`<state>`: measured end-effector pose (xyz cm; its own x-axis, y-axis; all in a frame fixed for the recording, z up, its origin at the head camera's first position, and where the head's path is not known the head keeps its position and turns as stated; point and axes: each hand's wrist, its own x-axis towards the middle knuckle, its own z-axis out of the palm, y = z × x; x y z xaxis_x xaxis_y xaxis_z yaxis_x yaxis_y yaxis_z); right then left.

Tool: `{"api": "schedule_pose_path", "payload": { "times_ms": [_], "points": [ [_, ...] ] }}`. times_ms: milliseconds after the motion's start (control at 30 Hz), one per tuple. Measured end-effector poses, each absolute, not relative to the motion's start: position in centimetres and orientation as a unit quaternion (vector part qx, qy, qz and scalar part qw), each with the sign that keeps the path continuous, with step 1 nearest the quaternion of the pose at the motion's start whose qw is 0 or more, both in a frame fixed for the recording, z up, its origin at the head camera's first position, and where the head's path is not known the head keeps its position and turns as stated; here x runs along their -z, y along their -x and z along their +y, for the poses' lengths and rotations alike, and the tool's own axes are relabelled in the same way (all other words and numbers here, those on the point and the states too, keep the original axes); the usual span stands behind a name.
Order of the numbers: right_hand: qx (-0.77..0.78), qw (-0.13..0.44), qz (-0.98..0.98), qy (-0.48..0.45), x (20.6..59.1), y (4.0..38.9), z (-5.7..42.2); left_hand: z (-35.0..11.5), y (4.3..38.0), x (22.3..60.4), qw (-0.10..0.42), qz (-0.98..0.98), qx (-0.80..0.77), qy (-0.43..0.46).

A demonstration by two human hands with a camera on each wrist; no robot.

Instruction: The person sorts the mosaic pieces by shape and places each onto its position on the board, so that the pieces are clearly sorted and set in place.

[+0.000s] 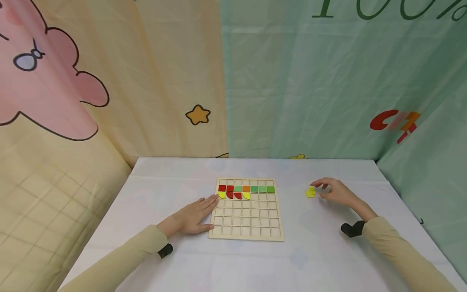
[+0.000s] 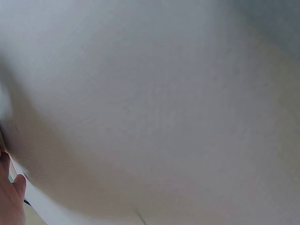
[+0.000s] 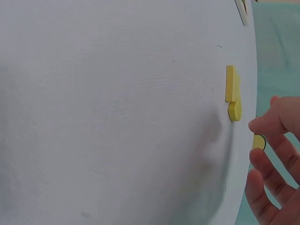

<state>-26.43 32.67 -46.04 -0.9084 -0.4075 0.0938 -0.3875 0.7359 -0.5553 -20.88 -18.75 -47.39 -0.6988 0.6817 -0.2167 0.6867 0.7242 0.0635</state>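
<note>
A square wooden grid board (image 1: 248,239) lies on the white table. Red, green and orange square tiles (image 1: 246,189) fill most of its second row from the far side. Under them sit several quarter-round tiles (image 1: 238,195) in yellow and red. My left hand (image 1: 193,215) is spread flat, with fingertips and thumb touching the board's left edge. To the right of the board, my right hand (image 1: 337,192) hovers beside a few yellow pieces (image 1: 310,192). Its fingers are loosely bent, and the right wrist view shows nothing between them; the yellow pieces (image 3: 230,84) lie apart from the fingertips.
The white table (image 1: 233,269) has a cloth backdrop (image 1: 164,81) along its far side and more cloth at both sides. A black object (image 1: 353,229) is at the right wrist, another (image 1: 166,250) at the left. The left wrist view shows mostly pale table surface.
</note>
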Motion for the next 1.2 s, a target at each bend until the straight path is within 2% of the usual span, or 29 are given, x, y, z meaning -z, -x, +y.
{"api": "schedule_pose_path", "payload": {
  "times_ms": [733,933,1200],
  "points": [
    [0.319,0.067,0.924,0.200,47.2,28.0,33.1,-18.7,21.1,47.5,0.107,0.920,0.012,-0.376],
    [0.317,0.069,0.925,0.197,47.1,27.9,33.0,-18.7,21.1,47.7,0.101,0.919,0.012,-0.380],
    [0.286,0.039,0.944,0.158,47.2,27.9,32.6,-18.6,21.0,47.3,0.113,0.921,0.017,-0.372]
  ]
}}
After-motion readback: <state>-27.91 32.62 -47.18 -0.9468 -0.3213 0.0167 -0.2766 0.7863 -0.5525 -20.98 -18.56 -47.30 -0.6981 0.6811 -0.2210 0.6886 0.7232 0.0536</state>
